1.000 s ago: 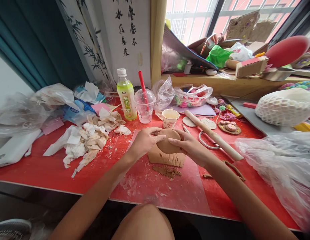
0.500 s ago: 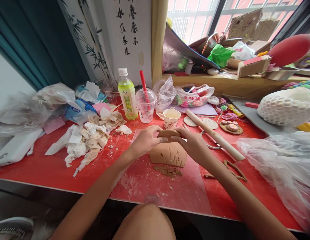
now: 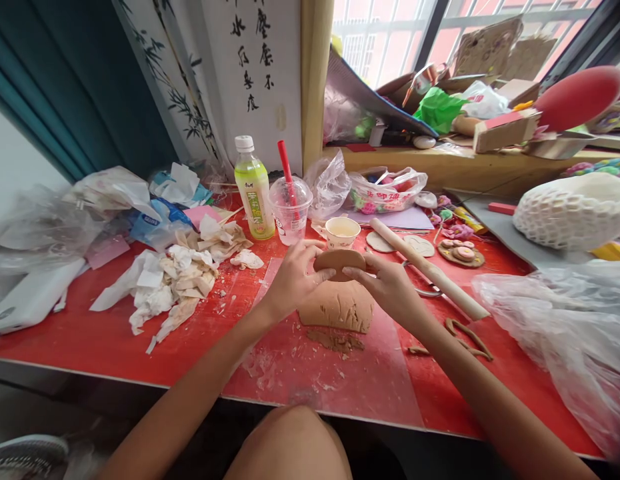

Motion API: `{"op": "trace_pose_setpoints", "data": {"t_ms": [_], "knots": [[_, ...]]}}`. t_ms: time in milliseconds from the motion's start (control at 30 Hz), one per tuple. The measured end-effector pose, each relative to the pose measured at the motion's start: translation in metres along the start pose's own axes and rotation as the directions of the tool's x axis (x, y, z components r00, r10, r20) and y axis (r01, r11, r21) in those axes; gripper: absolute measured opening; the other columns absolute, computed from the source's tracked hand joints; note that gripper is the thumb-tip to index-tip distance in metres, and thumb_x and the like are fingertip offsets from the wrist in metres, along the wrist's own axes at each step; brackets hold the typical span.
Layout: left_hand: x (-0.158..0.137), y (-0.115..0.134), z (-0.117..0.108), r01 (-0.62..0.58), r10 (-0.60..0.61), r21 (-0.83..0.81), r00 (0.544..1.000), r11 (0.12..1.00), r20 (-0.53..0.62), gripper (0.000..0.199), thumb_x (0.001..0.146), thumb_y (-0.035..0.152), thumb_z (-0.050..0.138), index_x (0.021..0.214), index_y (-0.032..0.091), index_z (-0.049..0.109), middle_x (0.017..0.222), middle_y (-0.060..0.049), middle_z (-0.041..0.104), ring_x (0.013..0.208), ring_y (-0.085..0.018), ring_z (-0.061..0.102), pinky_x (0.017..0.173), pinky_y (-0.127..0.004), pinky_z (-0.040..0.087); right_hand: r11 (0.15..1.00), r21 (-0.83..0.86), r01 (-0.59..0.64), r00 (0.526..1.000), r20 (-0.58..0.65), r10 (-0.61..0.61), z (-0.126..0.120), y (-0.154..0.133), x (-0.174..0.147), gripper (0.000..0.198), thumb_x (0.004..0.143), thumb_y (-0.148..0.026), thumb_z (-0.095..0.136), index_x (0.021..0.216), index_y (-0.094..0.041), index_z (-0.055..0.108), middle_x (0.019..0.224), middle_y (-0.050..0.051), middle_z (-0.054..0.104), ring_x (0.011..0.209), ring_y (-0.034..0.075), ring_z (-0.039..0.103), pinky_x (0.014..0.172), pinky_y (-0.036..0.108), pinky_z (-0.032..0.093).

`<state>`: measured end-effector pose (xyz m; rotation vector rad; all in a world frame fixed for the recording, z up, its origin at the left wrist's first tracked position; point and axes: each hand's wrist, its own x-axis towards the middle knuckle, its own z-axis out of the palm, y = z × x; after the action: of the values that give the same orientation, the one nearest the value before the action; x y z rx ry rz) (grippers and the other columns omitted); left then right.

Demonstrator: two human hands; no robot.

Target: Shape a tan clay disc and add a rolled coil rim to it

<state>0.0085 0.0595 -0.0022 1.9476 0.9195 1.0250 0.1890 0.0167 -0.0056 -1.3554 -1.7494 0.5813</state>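
A flat, rounded brown clay slab (image 3: 339,262) is held up between my two hands, its broad face tilted toward me. My left hand (image 3: 299,277) grips its left end, thumb on the near face and fingers behind. At the other end, my right hand (image 3: 390,280) closes on it the same way. Just below lies a larger clay block (image 3: 336,308) with a scored, cracked face, on a clear plastic sheet (image 3: 380,380). Clay scraps (image 3: 336,341) are spread in front of the block. Directly behind the slab stands a paper cup (image 3: 343,231).
A rolling pin (image 3: 430,268) lies to the right, near clay strips (image 3: 467,339) and a decorated clay disc (image 3: 461,253). Crumpled tissues (image 3: 183,280) are heaped at left. A drink bottle (image 3: 253,193) and plastic cup (image 3: 291,212) stand behind. Plastic wrap (image 3: 555,320) drapes the right side.
The clay slab has been tipped up so more of its flat face shows, and both hands have shifted slightly with it. The block and scraps stay in place.
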Motion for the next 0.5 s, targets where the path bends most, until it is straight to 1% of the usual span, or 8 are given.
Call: {"op": "trace_pose_setpoints", "data": {"t_ms": [67,133,200,267,300,333,400,500], "knots": [[-0.001,0.005,-0.002,-0.028,0.027,0.045,0.999,0.999,0.02,0.029,0.074,0.035,0.067,0.096,0.019,0.06,0.113,-0.006,0.058,0.108,-0.021,0.051,0.094,-0.036,0.039,0.997,-0.072,0.013,0.998,-0.054,-0.017,-0.002,0.0,-0.001,0.019,0.083,-0.035,0.055,0.087,-0.019,0.064,0.088,0.007,0.069,0.088,0.026,0.062,0.081,0.044,0.046],[-0.002,0.009,-0.003,-0.046,0.041,0.075,0.997,0.996,0.068,0.032,0.076,0.038,0.065,0.104,0.023,0.058,0.108,-0.004,0.061,0.099,-0.019,0.055,0.088,-0.034,0.04,0.986,-0.152,0.072,0.995,-0.057,-0.081,-0.005,0.0,-0.001,0.015,0.082,-0.034,0.057,0.082,-0.02,0.063,0.087,0.007,0.069,0.09,0.027,0.061,0.089,0.049,0.04],[-0.003,0.01,-0.003,-0.055,0.047,0.094,0.995,0.994,0.085,0.025,0.078,0.039,0.062,0.097,0.023,0.062,0.097,-0.002,0.064,0.092,-0.018,0.056,0.085,-0.033,0.04,0.952,-0.244,0.184,0.982,0.004,-0.189,-0.008,0.0,0.0,0.013,0.086,-0.032,0.054,0.086,-0.022,0.063,0.091,0.004,0.069,0.091,0.025,0.061,0.097,0.05,0.033],[-0.004,0.008,-0.003,-0.051,0.044,0.103,0.997,0.993,0.062,0.02,0.079,0.04,0.06,0.084,0.022,0.065,0.087,-0.002,0.064,0.089,-0.018,0.055,0.084,-0.034,0.04,0.924,-0.284,0.257,0.966,0.058,-0.251,-0.009,0.0,0.0,0.017,0.088,-0.033,0.052,0.099,-0.024,0.062,0.1,0.004,0.068,0.096,0.023,0.061,0.1,0.048,0.031],[-0.004,0.006,-0.003,-0.037,0.033,0.095,0.999,0.995,0.042,0.021,0.08,0.041,0.059,0.082,0.021,0.065,0.086,-0.002,0.064,0.089,-0.019,0.056,0.083,-0.034,0.04,0.934,-0.259,0.246,0.969,0.057,-0.24,-0.009,-0.001,0.0,0.024,0.086,-0.035,0.054,0.107,-0.024,0.059,0.107,0.005,0.066,0.101,0.024,0.059,0.099,0.047,0.034],[-0.004,0.004,-0.002,-0.019,0.017,0.078,1.0,0.997,0.023,0.022,0.08,0.041,0.058,0.084,0.02,0.065,0.086,-0.002,0.065,0.089,-0.018,0.056,0.082,-0.033,0.041,0.957,-0.206,0.205,0.979,0.047,-0.199,-0.008,-0.001,0.001,0.033,0.084,-0.038,0.057,0.113,-0.023,0.057,0.113,0.006,0.064,0.105,0.025,0.057,0.097,0.045,0.037],[-0.002,0.0,-0.002,0.016,-0.017,0.038,1.0,0.999,0.015,0.026,0.082,0.043,0.055,0.089,0.02,0.065,0.088,-0.003,0.065,0.087,-0.018,0.058,0.078,-0.032,0.044,0.99,-0.089,0.111,0.993,0.049,-0.107,-0.005,0.0,0.001,0.041,0.08,-0.042,0.06,0.115,-0.02,0.056,0.114,0.008,0.063,0.104,0.025,0.057,0.088,0.04,0.044],[0.0,-0.002,-0.003,0.046,-0.046,-0.001,0.998,0.999,0.033,0.029,0.082,0.044,0.055,0.095,0.019,0.064,0.095,-0.004,0.066,0.093,-0.019,0.059,0.081,-0.031,0.045,0.999,-0.027,0.046,0.993,0.107,-0.043,-0.001,0.001,0.002,0.028,0.084,-0.04,0.053,0.101,-0.019,0.064,0.097,0.006,0.069,0.087,0.022,0.063,0.075,0.034,0.047]]}}
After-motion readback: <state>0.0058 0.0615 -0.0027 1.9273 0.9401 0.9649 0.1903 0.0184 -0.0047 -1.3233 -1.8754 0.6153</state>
